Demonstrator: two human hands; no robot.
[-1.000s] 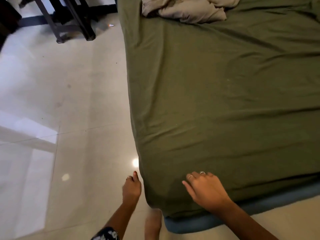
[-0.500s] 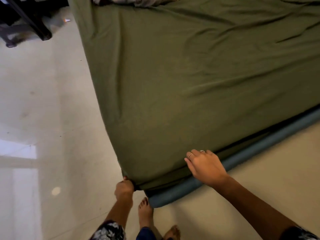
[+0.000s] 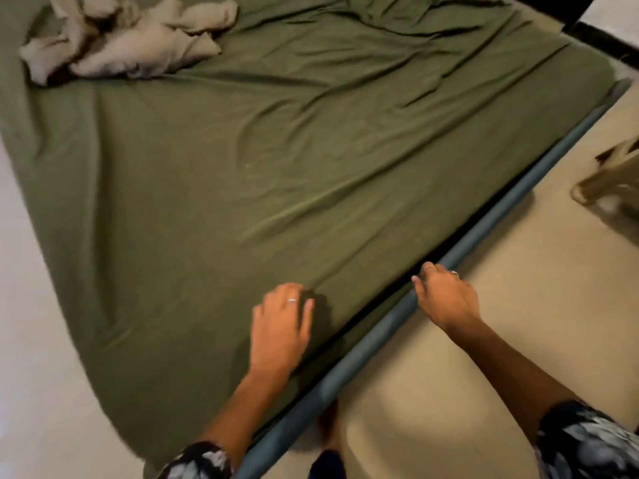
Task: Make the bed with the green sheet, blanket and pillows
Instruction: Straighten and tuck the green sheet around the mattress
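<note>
Pale tiled floor surrounds a low bed whose green sheet covers the mattress in loose wrinkles, with a blue-grey edge showing below its near side. Crumpled beige cloth lies at the far end. At the near edge, the left hand rests flat on the sheet with fingers spread, while the right hand curls its fingers at the sheet's border; whether it pinches the fabric cannot be told.

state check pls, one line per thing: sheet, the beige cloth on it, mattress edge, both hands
green sheet: spread over the bed, wrinkled, near edge at the mattress side
beige cloth: crumpled in a heap at the far end of the sheet
blue mattress edge: uncovered along the near side
left hand: flat on the sheet, fingers straight
right hand: at the sheet's edge beside the mattress, fingers curled; grip hidden
</note>
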